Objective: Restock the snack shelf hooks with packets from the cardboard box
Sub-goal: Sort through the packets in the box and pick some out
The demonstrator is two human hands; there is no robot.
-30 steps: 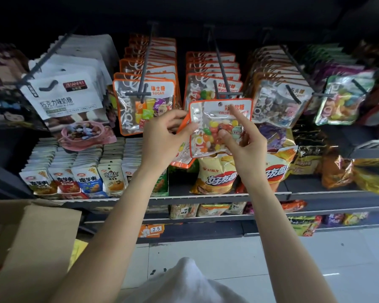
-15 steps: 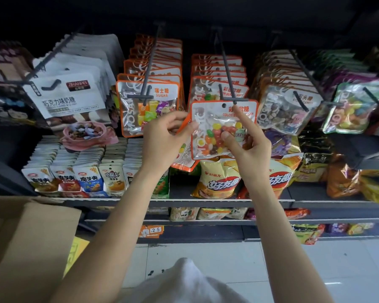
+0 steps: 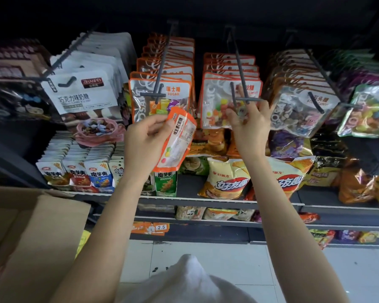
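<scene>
Hook tips: packed candy packets hang right up to the crossbar.
Between hook rows: narrow dark gap.
Below hooks: chip bags crowd the shelf.

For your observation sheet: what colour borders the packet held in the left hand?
Orange, around a white panel with coloured dots on the packet in the left hand; the head view shows it.

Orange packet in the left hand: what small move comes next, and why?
Probably let go of the hung candy packet with the right hand and bring it to the orange packet. The left hand holds that packet tilted, off any hook, while the hung packet already sits on its hook.
</scene>
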